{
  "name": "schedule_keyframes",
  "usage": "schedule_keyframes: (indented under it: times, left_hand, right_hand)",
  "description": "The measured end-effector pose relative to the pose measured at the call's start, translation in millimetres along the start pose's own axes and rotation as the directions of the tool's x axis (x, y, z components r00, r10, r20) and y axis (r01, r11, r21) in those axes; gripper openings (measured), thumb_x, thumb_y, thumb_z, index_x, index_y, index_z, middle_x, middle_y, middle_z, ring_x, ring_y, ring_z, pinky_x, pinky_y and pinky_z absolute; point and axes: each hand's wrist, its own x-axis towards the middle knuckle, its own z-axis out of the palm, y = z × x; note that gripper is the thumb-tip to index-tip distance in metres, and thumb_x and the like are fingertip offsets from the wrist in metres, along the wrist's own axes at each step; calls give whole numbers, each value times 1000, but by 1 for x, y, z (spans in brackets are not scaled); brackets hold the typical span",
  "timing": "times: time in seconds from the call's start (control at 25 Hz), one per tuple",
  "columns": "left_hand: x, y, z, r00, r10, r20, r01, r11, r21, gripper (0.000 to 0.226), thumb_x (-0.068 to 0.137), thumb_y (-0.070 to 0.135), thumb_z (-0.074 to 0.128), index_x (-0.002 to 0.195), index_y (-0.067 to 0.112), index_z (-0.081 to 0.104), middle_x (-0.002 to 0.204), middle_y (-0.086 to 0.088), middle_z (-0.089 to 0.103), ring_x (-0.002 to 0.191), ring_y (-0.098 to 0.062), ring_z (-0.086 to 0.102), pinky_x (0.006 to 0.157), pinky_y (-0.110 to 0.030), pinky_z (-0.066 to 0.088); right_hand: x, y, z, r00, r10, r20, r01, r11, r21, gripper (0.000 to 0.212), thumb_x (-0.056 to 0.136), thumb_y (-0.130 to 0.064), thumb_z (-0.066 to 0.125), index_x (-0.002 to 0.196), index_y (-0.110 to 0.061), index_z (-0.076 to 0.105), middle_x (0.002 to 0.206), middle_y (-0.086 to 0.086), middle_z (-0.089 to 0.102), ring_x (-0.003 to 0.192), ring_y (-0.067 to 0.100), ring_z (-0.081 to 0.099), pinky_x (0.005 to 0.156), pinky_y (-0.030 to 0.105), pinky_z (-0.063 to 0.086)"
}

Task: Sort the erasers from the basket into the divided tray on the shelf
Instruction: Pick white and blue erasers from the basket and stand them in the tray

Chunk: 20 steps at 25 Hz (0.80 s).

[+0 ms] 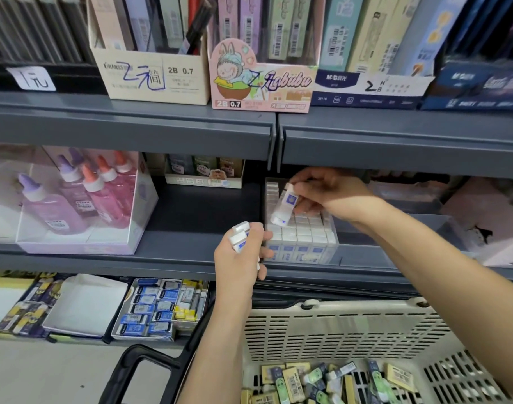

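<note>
On the middle shelf stands a clear divided tray [334, 228], packed with upright white erasers in blue sleeves. My right hand [331, 196] reaches over it and pinches one white eraser with a blue sleeve [284, 207], tilted above the tray's left rows. In front of the shelf edge, just left of the tray, my left hand [240, 260] grips a small bunch of the same white erasers [240, 236]. Below, a beige slotted basket [345, 325] holds several loose erasers [316, 380] in yellow, green and dark wrappers.
A box of glue bottles [83, 199] stands on the left of the same shelf, and a small display carton [204, 173] sits at its back. The shelf above carries pencil-lead boxes [261, 80]. Lower left lie trays of blue and yellow erasers [159, 307]. The basket's black handle [141, 363] juts out.
</note>
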Motion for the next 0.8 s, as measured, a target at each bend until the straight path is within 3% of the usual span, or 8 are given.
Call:
schedule_keyframes:
  times: [0.12,0.2,0.28,0.4,0.52,0.64,0.72,0.8]
  left_hand:
    - [2,1,0,994,-67,87,70,997,-37,20,91,31,58,98,13,60,76,-10,73,46,-10,55,33,-19,31]
    - [2,0,0,992,-78,103,85,994,-67,14,91,26,59,97,13,60,75,-12,72,46,-10,53,34,-18,30]
    - [2,0,-1,994,-30,101,37,997,-71,7,91,18,60,96,15,61,78,-12,73,50,-10,54,36,-18,32]
    - [2,0,-2,993,59,100,-55,998,-43,13,87,9,62,97,16,58,81,-9,71,53,-10,55,38,-19,32]
    - [2,-2,-1,995,86,52,-86,996,-8,16,85,7,63,95,20,60,72,-4,67,51,-9,55,37,-19,32]
    - [4,-2,-2,998,58,-36,-59,998,-33,13,84,10,63,92,21,61,64,2,67,48,-9,51,36,-19,31]
    - [6,-1,-3,997,34,-63,-36,999,-30,12,84,10,61,83,22,62,57,5,63,47,-9,49,36,-18,31]
    - [6,-1,-3,998,22,-52,-23,999,-27,16,83,9,60,77,23,62,56,6,62,47,-8,48,36,-18,30]
  right_hand:
    - [-4,5,5,995,-17,96,10,997,77,16,89,-4,54,88,-18,62,66,-2,72,65,7,70,56,12,53]
    - [-7,6,10,991,-37,130,23,994,111,19,89,-1,54,89,-18,63,69,-2,72,67,6,70,59,11,53]
    - [-9,7,12,991,-30,128,6,983,181,19,88,-4,55,92,-20,65,76,-2,74,73,8,71,63,12,54]
    - [-12,7,14,993,28,111,-51,976,211,9,81,-17,65,89,-16,68,81,2,75,75,10,71,62,14,54]
    - [-10,6,13,994,90,56,-96,989,113,5,84,-13,65,88,-13,67,77,3,74,69,8,71,58,14,55]
    - [3,-2,-6,987,78,-137,-78,997,7,11,89,-26,59,95,-21,65,82,-4,74,67,0,69,61,11,54]
    - [20,-1,-26,973,112,-201,-164,951,-262,27,94,-38,48,107,-20,64,109,1,68,88,-3,66,79,10,49]
    - [38,9,-34,946,250,-204,-318,830,-458,44,96,-44,39,127,-17,54,134,5,53,123,14,50,102,24,34]
